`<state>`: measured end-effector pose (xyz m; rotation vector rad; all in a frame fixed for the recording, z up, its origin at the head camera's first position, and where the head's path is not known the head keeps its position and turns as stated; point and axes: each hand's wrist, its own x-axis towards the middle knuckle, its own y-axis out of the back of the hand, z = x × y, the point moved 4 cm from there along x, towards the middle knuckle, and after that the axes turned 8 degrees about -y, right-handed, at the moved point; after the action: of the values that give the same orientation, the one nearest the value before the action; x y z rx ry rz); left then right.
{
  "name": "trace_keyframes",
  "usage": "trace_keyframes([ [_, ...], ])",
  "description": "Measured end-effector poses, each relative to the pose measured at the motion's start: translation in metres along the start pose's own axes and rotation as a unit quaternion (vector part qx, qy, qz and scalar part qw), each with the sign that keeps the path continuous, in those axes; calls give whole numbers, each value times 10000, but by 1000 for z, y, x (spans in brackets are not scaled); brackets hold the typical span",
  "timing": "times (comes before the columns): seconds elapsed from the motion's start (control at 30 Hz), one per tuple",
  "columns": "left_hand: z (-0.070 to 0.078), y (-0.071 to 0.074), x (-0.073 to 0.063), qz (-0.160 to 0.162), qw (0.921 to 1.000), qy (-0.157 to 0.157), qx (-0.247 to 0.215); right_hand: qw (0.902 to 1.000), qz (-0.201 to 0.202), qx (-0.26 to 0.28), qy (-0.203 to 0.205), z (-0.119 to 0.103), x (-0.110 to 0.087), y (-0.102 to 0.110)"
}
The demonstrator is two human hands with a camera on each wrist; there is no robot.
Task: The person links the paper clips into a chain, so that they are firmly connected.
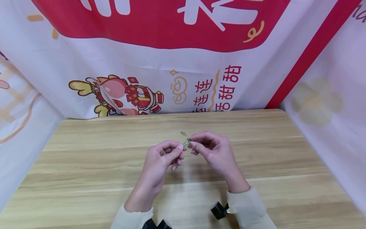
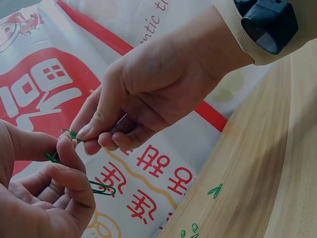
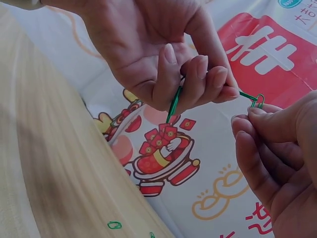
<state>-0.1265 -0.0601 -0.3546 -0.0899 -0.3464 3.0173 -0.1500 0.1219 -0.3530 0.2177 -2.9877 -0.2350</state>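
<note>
Over the middle of the table, both hands meet fingertip to fingertip at green paper clips. My left hand pinches one clip between thumb and forefinger. Another green paper clip sticks out from between its curled fingers, and its looped end shows in the left wrist view. With thumb and forefinger, my right hand pinches a green paper clip touching the left fingertips. Whether these clips are linked is hidden by the fingers. Just beyond the hands lies a loose green paper clip.
The wooden table carries more loose green clips beside the hands in the wrist views. A printed white and red cloth hangs behind, with cloth walls at both sides. Black wrist cameras sit at the cuffs.
</note>
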Motion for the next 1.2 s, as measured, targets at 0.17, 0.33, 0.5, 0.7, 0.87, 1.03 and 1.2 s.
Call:
trace_keyframes([
  [0.17, 0, 0, 1, 19, 10000, -15, 11, 9999, -26, -88, 57, 1, 1, -2],
  [0.33, 1, 0, 0, 212, 9998, -25, -5, 10000, 26, -55, 36, 1, 0, -1],
  [0.5, 1, 0, 0, 264, 9996, -14, -7, 9999, 83, -128, -1, 0, 0, -1],
  [0.7, 2, -2, -1, 202, 9998, 10, -34, 9999, 68, -122, 33, -1, -1, -2],
  [0.87, 2, -3, -2, 174, 9998, 54, -9, 9999, 22, -134, 78, -3, 0, -3],
  [1.03, 3, -2, -2, 233, 9997, 17, -75, 10000, 7, -92, 28, -2, 0, -2],
  [1.2, 3, -1, -3, 268, 9996, 33, -111, 10000, 28, -68, -11, -1, -2, -2],
])
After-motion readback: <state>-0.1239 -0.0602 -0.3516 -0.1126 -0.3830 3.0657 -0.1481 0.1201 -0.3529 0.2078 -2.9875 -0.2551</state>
